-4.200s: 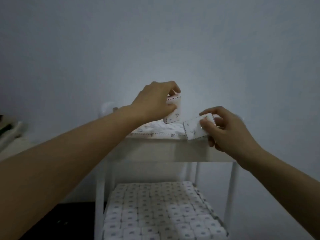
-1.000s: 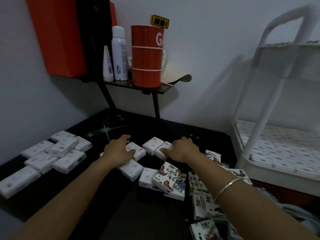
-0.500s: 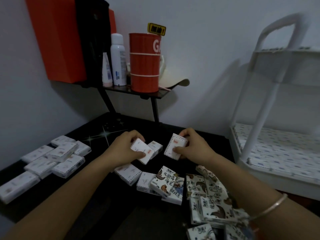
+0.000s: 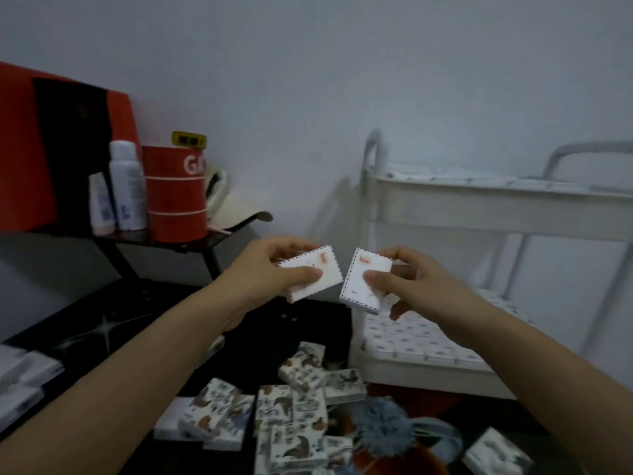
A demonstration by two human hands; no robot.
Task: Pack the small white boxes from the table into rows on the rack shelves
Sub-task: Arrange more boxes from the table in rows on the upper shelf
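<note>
Your left hand (image 4: 270,269) pinches one small white dashed-edge cardboard box (image 4: 313,274), right hand (image 4: 414,282) w/ a second box (image 4: 364,281), both above the right edge of the black desk (image 4: 137,303). White metal rack (image 4: 479,214) sits rightward; right hand's nearer.

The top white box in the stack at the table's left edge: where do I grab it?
By its long side edges, from above: the white box appears to lie flat on others, with only its top and sides exposed. Your left hand and right hand are both full.
</note>
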